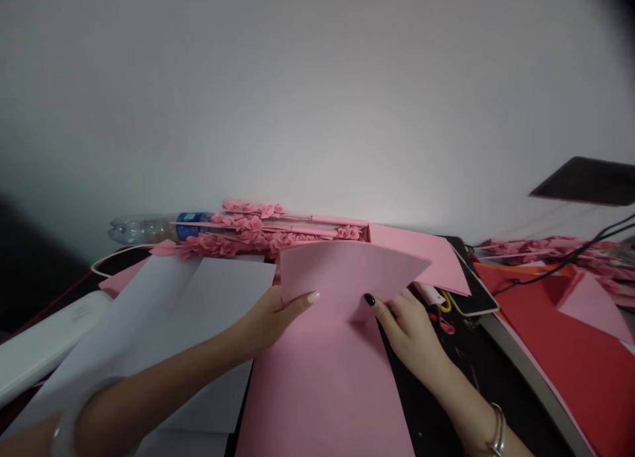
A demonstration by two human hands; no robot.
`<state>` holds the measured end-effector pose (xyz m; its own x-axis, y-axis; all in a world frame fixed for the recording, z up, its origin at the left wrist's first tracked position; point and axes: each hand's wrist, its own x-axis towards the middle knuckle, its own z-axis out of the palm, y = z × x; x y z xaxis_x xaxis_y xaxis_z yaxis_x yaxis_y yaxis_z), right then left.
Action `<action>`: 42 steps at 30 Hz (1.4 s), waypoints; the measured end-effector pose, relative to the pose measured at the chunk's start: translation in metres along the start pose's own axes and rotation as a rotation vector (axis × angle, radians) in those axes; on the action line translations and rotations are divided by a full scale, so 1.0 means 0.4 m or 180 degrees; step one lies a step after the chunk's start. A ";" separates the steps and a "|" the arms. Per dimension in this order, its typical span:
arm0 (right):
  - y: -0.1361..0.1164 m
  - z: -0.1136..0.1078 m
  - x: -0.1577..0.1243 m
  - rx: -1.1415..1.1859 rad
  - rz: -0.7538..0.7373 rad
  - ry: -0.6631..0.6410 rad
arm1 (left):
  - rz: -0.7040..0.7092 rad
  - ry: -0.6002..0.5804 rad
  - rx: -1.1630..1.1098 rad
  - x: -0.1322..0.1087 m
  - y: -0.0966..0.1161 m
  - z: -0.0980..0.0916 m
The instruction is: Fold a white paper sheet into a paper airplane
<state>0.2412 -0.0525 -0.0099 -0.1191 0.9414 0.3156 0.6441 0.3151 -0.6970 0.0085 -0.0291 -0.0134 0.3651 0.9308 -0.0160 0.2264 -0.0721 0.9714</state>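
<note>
I have the pink sheet flat on the surface dead ahead, its long axis running straight away from me. Its far part appears to be turned up and back toward me as a flap, so the bend runs left to right, across that long axis.

My left hand takes the flap at its lower left edge. The grip is narrow, with the thumb on the near face and the fingers hidden behind the paper. My right hand pinches the lower edge a little right of the middle, again thumb in front and fingers behind.

Both hands sit at about the same reach, one to each side of the sheet's centre line. The flap's right corner juts out past the right hand, unheld, above a phone.

White sheets lie just left of the pink one. Paper roses and a bottle lie beyond, along the wall. A red sheet lies well off to the right.
</note>
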 end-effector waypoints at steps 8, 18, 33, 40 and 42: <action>-0.017 0.057 -0.004 0.1398 0.0386 0.0033 | -0.0107 -0.0196 -0.0493 0.008 -0.027 0.020; -0.011 0.020 0.007 0.0860 0.0264 0.0425 | -0.0906 -0.1286 -0.1115 -0.024 -0.020 0.004; 0.032 -0.010 -0.040 0.1004 0.0917 0.0708 | -0.1397 -0.1531 -0.0962 -0.078 -0.021 -0.036; -0.009 -0.026 -0.077 0.1549 0.1405 -0.0491 | -0.1073 -0.0617 0.0296 -0.081 -0.011 -0.140; -0.016 -0.002 -0.089 0.1450 0.1322 -0.0699 | -0.0951 -0.0197 0.1509 -0.080 -0.008 -0.188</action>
<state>0.2420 -0.0880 -0.0162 -0.1119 0.9832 -0.1439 0.2910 -0.1061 -0.9508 -0.0717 -0.0318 0.0018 0.2719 0.9138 -0.3017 0.7039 0.0249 0.7098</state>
